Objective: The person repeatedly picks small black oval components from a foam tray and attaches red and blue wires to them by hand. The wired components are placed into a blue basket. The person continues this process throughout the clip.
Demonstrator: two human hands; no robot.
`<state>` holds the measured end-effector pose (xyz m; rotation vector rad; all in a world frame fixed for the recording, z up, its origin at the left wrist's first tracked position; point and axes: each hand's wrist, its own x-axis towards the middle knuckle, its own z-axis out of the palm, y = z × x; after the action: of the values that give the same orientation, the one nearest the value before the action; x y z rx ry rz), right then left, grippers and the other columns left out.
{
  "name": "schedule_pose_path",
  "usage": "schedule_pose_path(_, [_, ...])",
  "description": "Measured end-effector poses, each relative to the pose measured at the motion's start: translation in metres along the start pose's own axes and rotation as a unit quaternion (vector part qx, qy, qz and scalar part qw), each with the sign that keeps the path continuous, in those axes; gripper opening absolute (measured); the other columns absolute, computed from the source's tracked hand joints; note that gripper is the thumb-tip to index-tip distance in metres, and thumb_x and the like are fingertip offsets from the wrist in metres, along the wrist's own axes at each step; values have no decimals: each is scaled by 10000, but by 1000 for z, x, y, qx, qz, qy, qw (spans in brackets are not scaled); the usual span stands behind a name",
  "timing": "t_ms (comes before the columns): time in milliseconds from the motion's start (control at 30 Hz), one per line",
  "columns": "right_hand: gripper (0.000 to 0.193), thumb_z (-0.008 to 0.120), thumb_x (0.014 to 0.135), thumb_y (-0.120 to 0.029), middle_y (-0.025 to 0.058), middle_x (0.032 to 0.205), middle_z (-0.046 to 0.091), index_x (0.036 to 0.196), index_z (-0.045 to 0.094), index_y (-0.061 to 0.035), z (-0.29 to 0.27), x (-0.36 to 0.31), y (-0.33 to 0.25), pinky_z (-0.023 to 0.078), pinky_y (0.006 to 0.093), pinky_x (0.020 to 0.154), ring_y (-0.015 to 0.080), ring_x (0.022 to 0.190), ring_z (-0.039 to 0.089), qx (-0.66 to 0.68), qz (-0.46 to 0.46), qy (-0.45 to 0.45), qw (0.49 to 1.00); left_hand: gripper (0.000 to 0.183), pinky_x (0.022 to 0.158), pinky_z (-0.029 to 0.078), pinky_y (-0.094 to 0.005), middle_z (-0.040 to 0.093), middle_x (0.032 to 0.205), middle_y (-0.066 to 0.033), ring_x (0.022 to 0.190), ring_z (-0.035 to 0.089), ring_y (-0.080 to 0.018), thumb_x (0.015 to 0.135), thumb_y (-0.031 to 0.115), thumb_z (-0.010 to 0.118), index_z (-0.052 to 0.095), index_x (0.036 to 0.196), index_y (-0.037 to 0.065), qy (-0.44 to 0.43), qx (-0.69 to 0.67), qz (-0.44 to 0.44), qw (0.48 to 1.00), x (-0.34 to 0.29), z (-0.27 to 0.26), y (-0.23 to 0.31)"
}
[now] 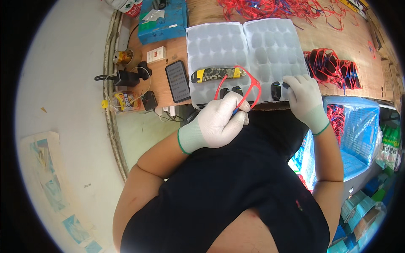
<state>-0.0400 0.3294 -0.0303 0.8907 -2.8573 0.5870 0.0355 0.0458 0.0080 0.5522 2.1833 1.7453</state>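
My left hand [223, 121], in a white glove with a green cuff, grips a red eyeglass frame [255, 82]. The frame is held tilted over the near edge of two white lens sheets with rows of rounded pockets [217, 42]. A loose dark lens [276, 90] lies on the right sheet. Beside it my gloved right hand [304, 99] has its fingers bent at the sheet's edge, with a dark lens [285, 85] at the fingertips. More dark lenses [237, 90] show partly behind the frame. A cutter-like tool wrapped in patterned and yellow tape [218, 74] lies across the left sheet.
Red frames with dark lenses [333, 69] are heaped on the right; a tangle of red frames [274, 8] lies at the back. Left stand a phone [177, 81], a blue box [166, 25], a can [122, 57] and chargers [126, 78]. A blue crate [358, 139] sits below right.
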Motion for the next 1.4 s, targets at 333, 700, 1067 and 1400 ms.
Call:
schedule_pose_path(333, [435, 598, 893, 99, 115, 1006, 667, 1303, 486, 8, 10, -26, -67, 509, 274, 773, 147, 835, 637, 557, 191, 130, 798, 216, 674, 547, -283, 688, 856, -100, 709, 680, -158, 1002, 11, 491, 519, 1216, 7, 49, 83, -12, 995, 0, 1, 0])
schedule_pose_path(700, [306, 615, 905, 19, 111, 1020, 655, 1203, 546, 25, 4, -12, -101, 521, 285, 725, 152, 865, 638, 650, 198, 113, 725, 138, 633, 562, -330, 689, 810, -92, 658, 697, -216, 1023, 120, 519, 540, 1053, -13, -11, 123, 22, 992, 2, 8, 9])
schedule_pose_path(1067, [243, 632, 931, -193, 89, 744, 637, 844, 660, 33, 10, -7, -90, 470, 286, 642, 144, 679, 582, 797, 239, -103, 545, 146, 638, 553, -309, 674, 801, -51, 655, 674, -194, 1018, 107, 520, 606, 1101, 24, -2, 34, 61, 998, -9, 5, 12])
schedule_pose_path(1400, [197, 568, 953, -123, 79, 754, 604, 971, 634, 62, 1, -9, -101, 455, 308, 614, 149, 650, 546, 833, 227, -64, 501, 156, 552, 524, -286, 686, 735, -53, 570, 649, -167, 1017, 88, 520, 628, 929, 17, 22, 25, 90, 995, 2, -5, 26])
